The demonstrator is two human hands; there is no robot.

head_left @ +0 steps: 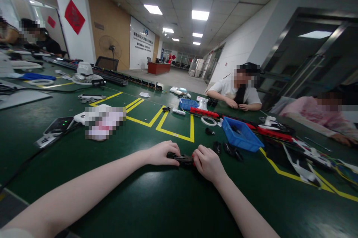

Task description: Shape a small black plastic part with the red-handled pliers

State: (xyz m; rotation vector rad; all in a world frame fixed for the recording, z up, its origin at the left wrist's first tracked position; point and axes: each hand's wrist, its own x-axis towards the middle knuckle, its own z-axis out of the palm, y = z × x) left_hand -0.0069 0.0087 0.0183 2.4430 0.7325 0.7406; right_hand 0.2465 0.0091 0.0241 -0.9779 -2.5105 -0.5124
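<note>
Low over the green table, a small dark, elongated part (184, 159) lies between my two hands. Its exact kind cannot be made out. My left hand (161, 153) is closed on the left end, thumb below and fingers curled over it. My right hand (208, 161) is closed at the other end, where a bit of red shows by the fingertips; its fingers hide most of that end. Right of my right hand are loose black pieces (232, 151), and a smaller black piece (209, 131) sits farther back.
A blue bin (242, 135) stands right, with a smaller blue bin (188, 104) behind. Red strips (204, 112) and a white ring (208, 121) are near them. Yellow tape (176, 134) marks the green table (134, 200). At left lies a black device (58, 126) with a cable. Two people sit across.
</note>
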